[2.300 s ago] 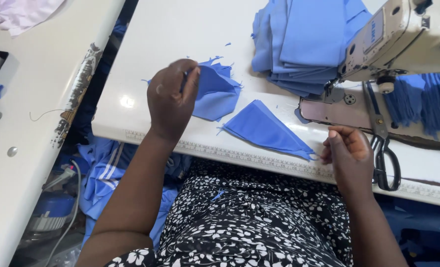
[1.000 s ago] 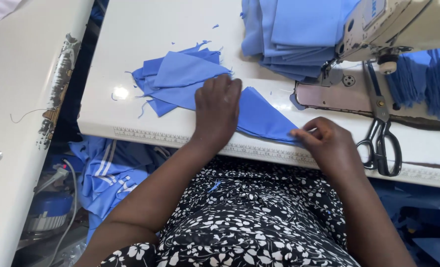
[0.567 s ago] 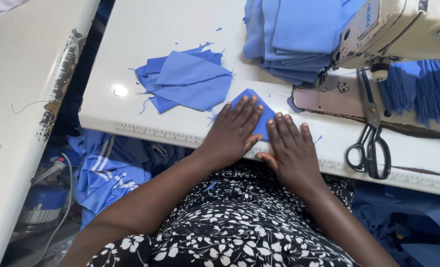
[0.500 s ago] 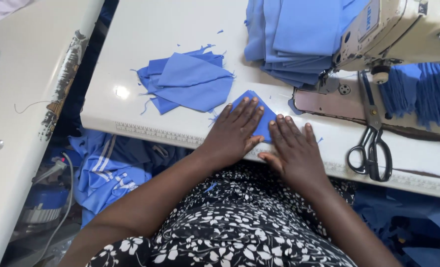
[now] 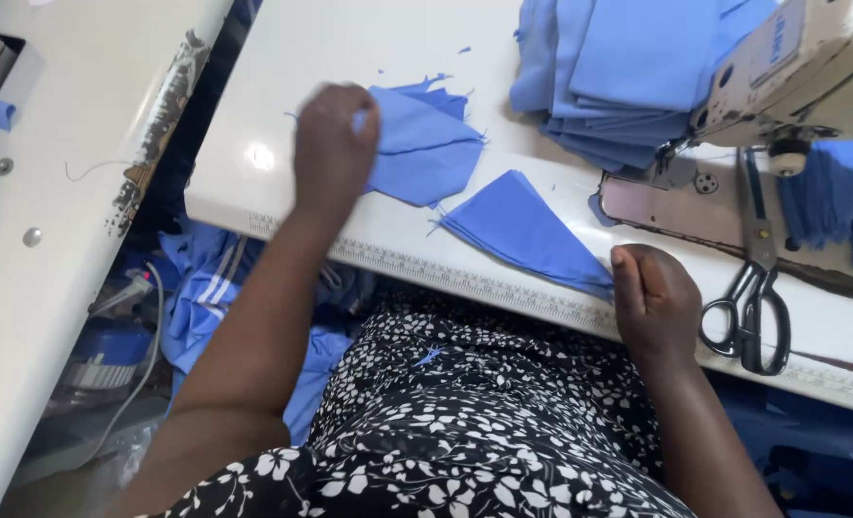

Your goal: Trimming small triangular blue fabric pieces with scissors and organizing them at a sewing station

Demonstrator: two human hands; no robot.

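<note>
White sewing table (image 5: 292, 58) carries stacked blue fabric (image 5: 618, 77) beside your sewing machine (image 5: 800, 67). Your left hand (image 5: 333, 144) grips small blue pieces (image 5: 421, 144); your right hand (image 5: 652, 297) pinches a folded blue triangle (image 5: 527, 235) at the table's front edge.

On the table (image 5: 282, 58), scissors (image 5: 754, 307) lie right of the folded piece (image 5: 527, 235), the fabric stack (image 5: 628, 77) behind it.

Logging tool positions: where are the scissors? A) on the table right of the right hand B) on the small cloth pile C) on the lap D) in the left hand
A: the scissors lie on the table, just beside the right hand.
</note>
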